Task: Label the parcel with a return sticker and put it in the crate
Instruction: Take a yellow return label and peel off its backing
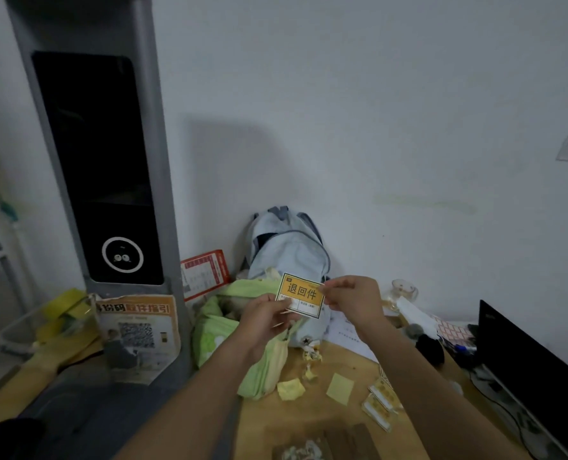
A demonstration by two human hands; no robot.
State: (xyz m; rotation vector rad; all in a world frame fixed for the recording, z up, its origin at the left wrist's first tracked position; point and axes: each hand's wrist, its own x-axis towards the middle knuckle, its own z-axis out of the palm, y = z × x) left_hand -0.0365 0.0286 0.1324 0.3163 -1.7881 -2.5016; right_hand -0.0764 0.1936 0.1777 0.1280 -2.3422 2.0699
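A yellow return sticker with black characters and a white lower strip is held up in front of me, above the desk. My left hand pinches its lower left corner. My right hand pinches its upper right edge. Both hands are raised over a green plastic bag and a light blue backpack. No parcel or crate can be identified with certainty; a clear plastic bin stands at the left.
A tall grey kiosk with a black screen stands at the left, a QR poster leaning on it. The wooden desk holds yellow paper scraps, spare sticker sheets and a dark monitor at the right.
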